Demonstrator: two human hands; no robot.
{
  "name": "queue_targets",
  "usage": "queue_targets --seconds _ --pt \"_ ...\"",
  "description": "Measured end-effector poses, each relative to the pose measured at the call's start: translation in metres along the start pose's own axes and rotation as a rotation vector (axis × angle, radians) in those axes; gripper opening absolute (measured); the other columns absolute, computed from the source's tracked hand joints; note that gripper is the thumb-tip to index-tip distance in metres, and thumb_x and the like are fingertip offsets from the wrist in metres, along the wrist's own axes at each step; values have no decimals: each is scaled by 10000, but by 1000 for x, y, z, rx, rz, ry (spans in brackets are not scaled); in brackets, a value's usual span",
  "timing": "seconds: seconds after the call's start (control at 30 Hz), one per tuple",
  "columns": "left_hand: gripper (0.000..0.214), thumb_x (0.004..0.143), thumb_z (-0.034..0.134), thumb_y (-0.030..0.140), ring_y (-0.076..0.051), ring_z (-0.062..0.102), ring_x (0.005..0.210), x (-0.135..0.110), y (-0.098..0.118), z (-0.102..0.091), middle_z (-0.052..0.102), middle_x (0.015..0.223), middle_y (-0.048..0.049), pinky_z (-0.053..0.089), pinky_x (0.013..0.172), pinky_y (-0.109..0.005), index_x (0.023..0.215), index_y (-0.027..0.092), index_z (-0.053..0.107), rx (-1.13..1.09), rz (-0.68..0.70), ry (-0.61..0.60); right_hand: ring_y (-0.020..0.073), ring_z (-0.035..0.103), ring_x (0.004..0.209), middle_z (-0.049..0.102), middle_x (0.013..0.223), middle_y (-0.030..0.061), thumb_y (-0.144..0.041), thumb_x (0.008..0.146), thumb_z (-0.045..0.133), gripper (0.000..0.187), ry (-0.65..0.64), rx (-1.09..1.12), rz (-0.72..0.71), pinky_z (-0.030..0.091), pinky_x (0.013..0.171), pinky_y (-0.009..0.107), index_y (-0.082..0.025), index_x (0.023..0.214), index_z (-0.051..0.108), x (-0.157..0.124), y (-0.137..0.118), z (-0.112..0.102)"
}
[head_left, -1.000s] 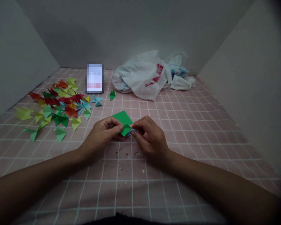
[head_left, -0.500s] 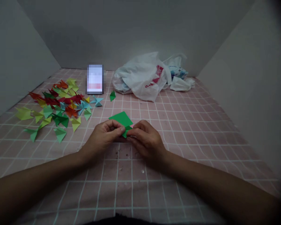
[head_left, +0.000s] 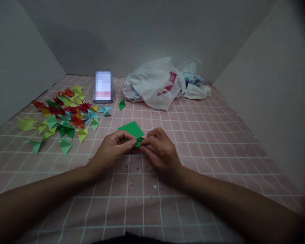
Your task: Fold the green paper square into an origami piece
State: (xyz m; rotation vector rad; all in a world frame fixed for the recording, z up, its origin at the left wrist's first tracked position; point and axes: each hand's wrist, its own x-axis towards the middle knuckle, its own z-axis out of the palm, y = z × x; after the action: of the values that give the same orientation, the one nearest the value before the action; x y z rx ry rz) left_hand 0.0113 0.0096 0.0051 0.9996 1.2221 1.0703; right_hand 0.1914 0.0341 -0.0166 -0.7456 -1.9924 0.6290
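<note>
My left hand (head_left: pixel 117 145) is closed on a small folded piece of green origami paper (head_left: pixel 138 142), its thumb pressing on top. At the right edge of that piece, my right hand (head_left: pixel 160 149) pinches with its thumb and fingertips. Just behind the fingers lies a flat green paper square (head_left: pixel 132 128), partly covered by my left hand. A bit of pink paper (head_left: pixel 143 136) peeks out beside my right fingertips. Whether the square touches the folded piece is hidden.
Many-coloured folded paper cranes (head_left: pixel 66 127) crowd the left of the checked pink tablecloth (head_left: pixel 205 200). A lit phone (head_left: pixel 103 86) stands at the back, near a small green folded piece (head_left: pixel 122 104). White plastic bags (head_left: pixel 152 83) lie against the back wall.
My right hand has shifted slightly up and to the right at the fingertips. The lower point of the folded green piece shows less now. My left hand has hardly moved.
</note>
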Motion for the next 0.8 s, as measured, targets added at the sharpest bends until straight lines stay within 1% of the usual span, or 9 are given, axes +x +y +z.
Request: queue_targets --seconds 0.07,0.13,0.2,0.3,0.37,0.53,0.63,0.8 --pt "181 766 793 299 -143 684 755 0 0 0 726 822 -14 556 779 -287 786 168 671 4 6 -4 203 572 981 559 1003 57 -127 897 617 98 39 65 69 489 853 377 -219 864 622 0 1 1" --pt "181 769 792 300 -144 687 758 -1 -1 0 728 818 -16 559 782 -287 796 166 673 12 17 -2 208 575 1029 570 1035 58 -146 886 633 86 55 140 143 484 891 383 -221 845 626 -1 1 3" --pt "176 768 793 293 -134 681 750 -2 -2 1 723 801 -8 558 773 -272 795 165 676 15 29 3 198 588 976 596 970 46 -164 883 638 80 42 220 235 487 864 366 -220 826 629 -2 1 4" --pt "178 762 800 288 -130 683 747 -2 -3 2 715 782 3 567 779 -270 784 169 669 -14 25 -8 170 596 835 628 856 23 -184 884 627 70 -6 371 397 486 776 328 -211 821 618 -2 -2 6" --pt "185 764 804 293 -130 685 745 -1 -4 2 711 774 8 571 785 -274 780 172 664 -30 24 -20 157 590 787 638 823 13 -202 882 626 68 -24 424 460 475 737 309 -205 816 609 -2 -4 6" --pt "191 787 794 318 -142 689 769 -1 -8 1 709 800 1 567 795 -287 803 176 667 -4 32 -37 139 561 713 623 764 -4 -226 857 636 96 -4 374 484 440 655 274 -199 780 586 -1 -5 6" --pt "181 795 779 320 -141 678 748 -1 -8 2 707 779 2 553 752 -274 830 180 671 13 38 -47 133 555 679 610 735 -9 -225 847 628 102 12 346 477 432 623 265 -199 766 572 -1 -4 6" --pt "193 748 801 269 -132 672 732 -1 -8 4 718 777 7 540 725 -258 852 184 662 -27 33 -72 131 559 664 599 718 -11 -227 843 613 106 20 356 476 434 614 270 -203 761 550 -1 -5 7"
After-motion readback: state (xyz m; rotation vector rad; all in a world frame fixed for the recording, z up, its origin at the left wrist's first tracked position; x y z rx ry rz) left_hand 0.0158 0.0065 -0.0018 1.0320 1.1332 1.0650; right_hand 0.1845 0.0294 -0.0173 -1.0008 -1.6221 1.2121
